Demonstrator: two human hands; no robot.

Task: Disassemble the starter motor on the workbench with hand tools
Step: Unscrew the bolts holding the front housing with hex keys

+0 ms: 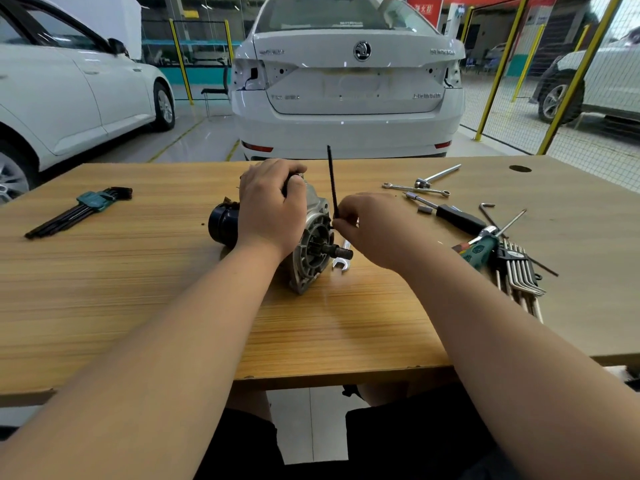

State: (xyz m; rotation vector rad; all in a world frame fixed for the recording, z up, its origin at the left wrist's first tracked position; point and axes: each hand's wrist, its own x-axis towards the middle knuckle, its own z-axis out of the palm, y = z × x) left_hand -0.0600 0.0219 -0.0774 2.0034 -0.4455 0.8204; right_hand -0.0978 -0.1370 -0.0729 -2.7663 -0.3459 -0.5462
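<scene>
Two hands are on the starter motor, which lies on its side on the wooden workbench. My left hand grips its body from above; my right hand pinches a black hex key upright against its flange.

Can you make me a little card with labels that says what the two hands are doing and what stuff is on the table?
place: wooden workbench, white car behind it
left grip: left hand holds the starter motor from above
right grip: right hand pinches a black hex key at the motor's silver end
key position: long arm points up
left of motor: hex key set in a green holder
right of motor: spanner close by; silver hex keys further off
</scene>
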